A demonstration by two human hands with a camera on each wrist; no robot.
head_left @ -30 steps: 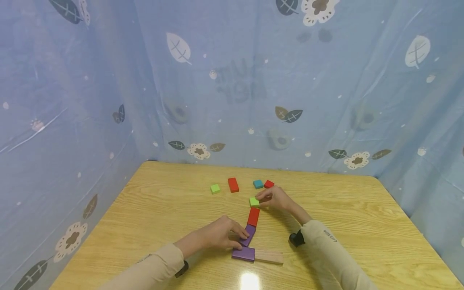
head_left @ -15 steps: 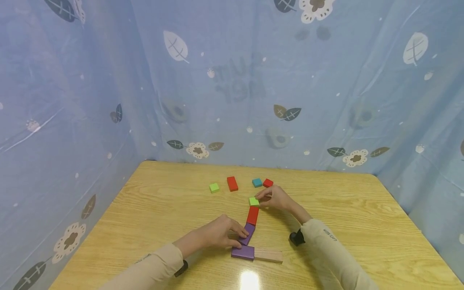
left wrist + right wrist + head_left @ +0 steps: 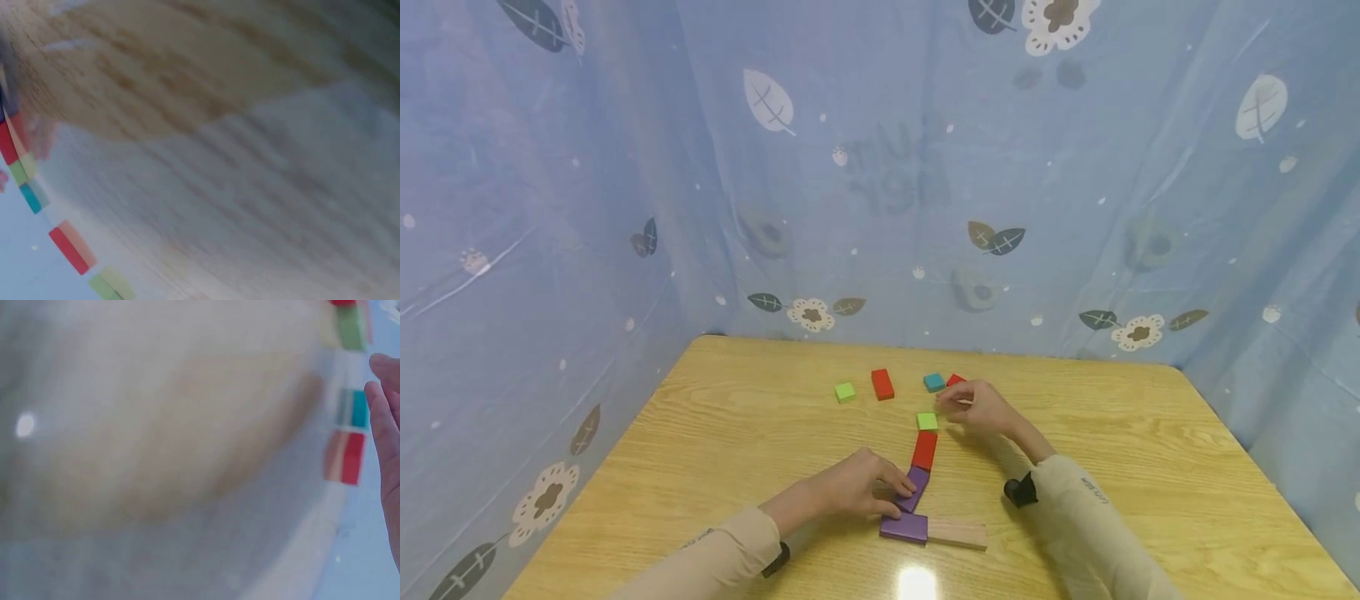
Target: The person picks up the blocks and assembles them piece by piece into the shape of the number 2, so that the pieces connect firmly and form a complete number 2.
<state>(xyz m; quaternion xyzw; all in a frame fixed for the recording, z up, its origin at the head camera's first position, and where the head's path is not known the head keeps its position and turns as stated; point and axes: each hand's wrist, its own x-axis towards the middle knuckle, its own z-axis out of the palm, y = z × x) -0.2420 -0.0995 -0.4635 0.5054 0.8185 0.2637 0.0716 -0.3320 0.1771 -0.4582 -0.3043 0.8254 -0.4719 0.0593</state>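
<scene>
A line of flat blocks runs up the middle of the table in the head view. My left hand (image 3: 859,485) rests its fingertips on a tilted purple block (image 3: 917,483), with the thumb at the edge of another purple block (image 3: 904,527) below it. Beyond these come a red block (image 3: 925,450) and, touching its far end, a small green block (image 3: 927,422). My right hand (image 3: 981,408) hovers just right of the green block, apart from it, holding nothing. In the right wrist view its fingers (image 3: 381,415) appear at the right edge.
Pale wooden strips (image 3: 957,533) lie against the lower purple block's right end. Further back are a green block (image 3: 845,392), a red block (image 3: 882,384), a blue block (image 3: 934,382) and a small red block (image 3: 956,380), partly behind the right hand. A patterned curtain (image 3: 880,208) surrounds the wooden table (image 3: 1112,467).
My right hand has let go of the small green block and moved slightly right and away from it. The left hand stays on the purple blocks.
</scene>
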